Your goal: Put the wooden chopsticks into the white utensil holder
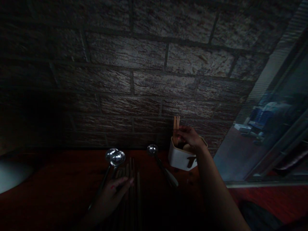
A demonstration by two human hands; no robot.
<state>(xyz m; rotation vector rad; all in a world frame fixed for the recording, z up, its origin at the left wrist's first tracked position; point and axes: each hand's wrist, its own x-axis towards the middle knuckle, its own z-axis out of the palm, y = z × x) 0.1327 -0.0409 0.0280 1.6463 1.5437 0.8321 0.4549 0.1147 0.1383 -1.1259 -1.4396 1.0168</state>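
Two pale wooden chopsticks (176, 123) stand upright in a white holder (176, 160) with a rounded rim. My right hand (190, 137) reaches over that rim and pinches them. My left hand (114, 194) is low over a row of loose chopsticks (131, 189) on the dark table, its fingers stretched toward the right; whether it touches them is too dark to tell. Beside it, two shiny metal spoons (117, 158) overlap at their bowls. Another metal spoon (152, 149) rests between the chopsticks and the holder, its handle pointing toward me.
A rough brick wall (149, 56) rises directly behind the reddish-brown table (60, 173). Glass panels (255, 128) stand at the right, above a red floor (271, 202). A pale curved object (8, 175) shows at the left edge. The near table area is in deep shadow.
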